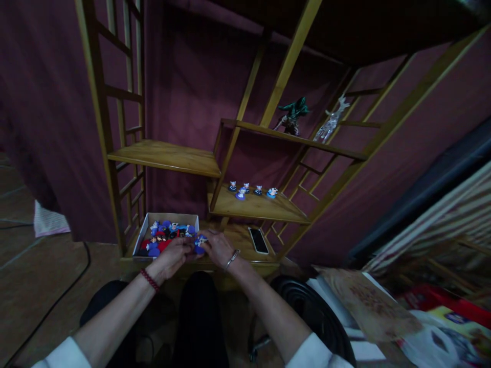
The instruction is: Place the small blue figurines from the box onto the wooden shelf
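Observation:
A small blue-and-white figurine (200, 244) is between my two hands, just in front of the bottom shelf. My right hand (218, 248) has its fingers closed on the figurine's right side. Close against its left side is my left hand (177, 255), fingers curled; whether they also grip it is hard to make out. Left of the hands, a white open box (141, 236) holds many blue, red and black figurines. Several small figurines (241, 193) on round bases stand upright on the shelf (253, 207) above.
A phone (258, 240) lies on the bottom shelf, right of my hands. Higher up stand a dark green statue (293, 115) and a clear deer-like ornament (332, 120). Wooden posts and lattice frame the shelves. A black round stool (312, 312) and cardboard (364, 301) are at lower right.

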The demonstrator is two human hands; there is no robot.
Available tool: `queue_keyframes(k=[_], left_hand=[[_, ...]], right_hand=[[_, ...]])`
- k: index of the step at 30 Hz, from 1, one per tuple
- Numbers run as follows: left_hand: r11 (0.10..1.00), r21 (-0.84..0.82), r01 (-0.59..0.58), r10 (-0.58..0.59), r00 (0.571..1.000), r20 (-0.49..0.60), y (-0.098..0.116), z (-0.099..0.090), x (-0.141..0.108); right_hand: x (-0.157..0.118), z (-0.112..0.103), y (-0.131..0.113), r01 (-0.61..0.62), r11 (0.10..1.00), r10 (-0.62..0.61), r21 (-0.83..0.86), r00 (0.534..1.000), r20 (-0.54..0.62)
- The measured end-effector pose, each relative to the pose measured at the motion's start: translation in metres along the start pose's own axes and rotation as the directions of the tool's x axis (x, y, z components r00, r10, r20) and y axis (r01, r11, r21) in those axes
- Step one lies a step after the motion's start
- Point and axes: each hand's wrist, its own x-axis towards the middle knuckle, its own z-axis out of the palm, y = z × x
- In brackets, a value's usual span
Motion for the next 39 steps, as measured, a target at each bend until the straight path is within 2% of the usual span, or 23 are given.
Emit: queue_keyframes(k=[5, 8, 13, 17, 23, 30, 36, 39], left_hand=[[1.000, -0.017, -0.002, 0.002, 1.000, 0.016, 0.001, 0.023, 0.001], [0.999, -0.031, -0.023, 0.024, 0.999, 0.023, 0.004, 0.035, 0.002], [0.999, -0.017, -0.045, 0.046, 0.996, 0.073, 0.008, 0.051, 0.008], [0.998, -0.028, -0.060, 0.061, 0.996, 0.068, 0.008, 0.062, 0.016], [0.997, -0.012, -0.074, 0.074, 0.997, 0.032, 0.013, 0.077, 0.030], [0.995, -0.001, -0.104, 0.103, 0.995, -0.013, 0.023, 0.095, 0.045], [0.993, 0.016, -0.120, 0.120, 0.993, -0.020, 0.029, 0.112, 0.057], [0.992, 0.036, -0.123, 0.124, 0.992, -0.027, 0.030, 0.119, 0.062]], right_hand=[[-0.007, -0.017, 0.009, 0.008, 0.995, -0.003, 0.097, 0.999, -0.051], [-0.011, -0.024, 0.016, 0.019, 0.977, 0.006, 0.214, 0.993, -0.114], [-0.013, -0.025, 0.036, -0.048, 0.859, 0.138, 0.509, 0.981, -0.140], [-0.012, -0.022, 0.052, -0.090, 0.772, 0.238, 0.629, 0.959, -0.154], [-0.009, -0.027, 0.065, -0.034, 0.697, 0.247, 0.716, 0.949, -0.195], [-0.001, -0.035, 0.081, -0.034, 0.665, 0.271, 0.746, 0.942, -0.198], [0.005, -0.045, 0.087, 0.005, 0.692, 0.216, 0.722, 0.953, -0.214], [0.007, -0.049, 0.089, -0.009, 0.748, 0.220, 0.664, 0.947, -0.234]])
